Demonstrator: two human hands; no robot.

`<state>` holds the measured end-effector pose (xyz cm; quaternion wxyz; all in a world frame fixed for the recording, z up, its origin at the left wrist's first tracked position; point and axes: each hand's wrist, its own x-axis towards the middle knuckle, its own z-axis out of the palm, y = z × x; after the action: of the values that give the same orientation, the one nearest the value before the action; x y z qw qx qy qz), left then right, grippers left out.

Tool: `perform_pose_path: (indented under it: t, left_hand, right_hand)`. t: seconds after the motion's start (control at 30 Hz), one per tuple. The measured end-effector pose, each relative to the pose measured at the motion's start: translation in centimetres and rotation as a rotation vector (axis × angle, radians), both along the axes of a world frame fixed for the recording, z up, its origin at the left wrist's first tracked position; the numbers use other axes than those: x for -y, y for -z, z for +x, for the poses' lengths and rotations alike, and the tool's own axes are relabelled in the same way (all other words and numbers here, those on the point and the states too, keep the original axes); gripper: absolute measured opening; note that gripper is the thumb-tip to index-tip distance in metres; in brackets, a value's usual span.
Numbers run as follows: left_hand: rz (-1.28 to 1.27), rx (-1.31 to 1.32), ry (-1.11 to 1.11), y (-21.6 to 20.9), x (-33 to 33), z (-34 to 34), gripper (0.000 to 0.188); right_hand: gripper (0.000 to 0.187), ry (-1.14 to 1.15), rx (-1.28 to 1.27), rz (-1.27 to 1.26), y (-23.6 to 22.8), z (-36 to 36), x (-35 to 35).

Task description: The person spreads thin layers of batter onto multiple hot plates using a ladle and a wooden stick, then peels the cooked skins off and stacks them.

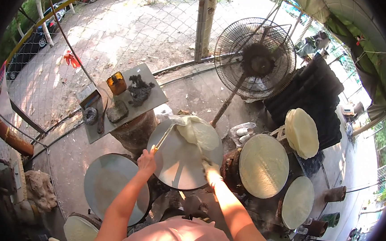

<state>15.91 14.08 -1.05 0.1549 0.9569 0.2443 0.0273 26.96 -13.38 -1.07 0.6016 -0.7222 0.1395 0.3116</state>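
Observation:
In front of me is a round grey griddle with a pale, wet-looking sheet of batter spread over its far right part. My left hand is closed round the wooden handle of a long thin tool, whose far end reaches the batter's left edge. At the griddle's right edge, my right hand looks gloved and its fingers are curled. A thin dark shape runs from it toward the batter; I cannot make out what it is.
Another bare griddle stands at left. On the right, pale flat rounds cover two griddles, the larger griddle and the smaller griddle. A stack of pale flatbreads lies beyond them. A caged fan and a cluttered board stand ahead.

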Motion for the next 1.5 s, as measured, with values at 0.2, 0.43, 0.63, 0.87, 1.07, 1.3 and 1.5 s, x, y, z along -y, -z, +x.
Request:
perform_pose_path:
  t: [0.2,0.43,0.63,0.87,1.07,1.3,1.5]
  left_hand:
    - [0.034,-0.016,-0.015,-0.5,-1.1,-1.4,0.064]
    - [0.035,0.050,-0.063,0.9,-4.0,-5.7,0.057]
    - [-0.020,0.025,-0.056,-0.1,-3.3,-9.6,0.059]
    - [-0.064,-0.064,-0.127,0.4,-1.9,-12.7,0.064]
    - [-0.181,0.129,-0.265,-1.1,0.6,-16.7,0.056]
    - [-0.643,0.544,-0.453,1.4,6.2,-17.5,0.036]
    - [-1.163,0.558,-0.717,-2.2,10.1,-11.9,0.010]
  right_hand:
    - [0.029,-0.049,0.691,-0.355,7.5,1.2,-0.1]
    - [0.028,0.082,0.495,-0.341,5.1,1.4,2.0]
    - [0.033,-0.286,-0.009,-0.054,0.5,2.6,-2.4]
    - [0.034,-0.432,0.397,-0.191,1.8,2.9,-3.6]
    - [0.032,-0.241,0.346,-0.078,3.7,5.7,2.7]
    - [0.032,-0.668,-0.035,0.032,-0.5,7.6,0.6]
    - [0.033,-0.734,0.360,0.113,6.3,14.3,0.1]
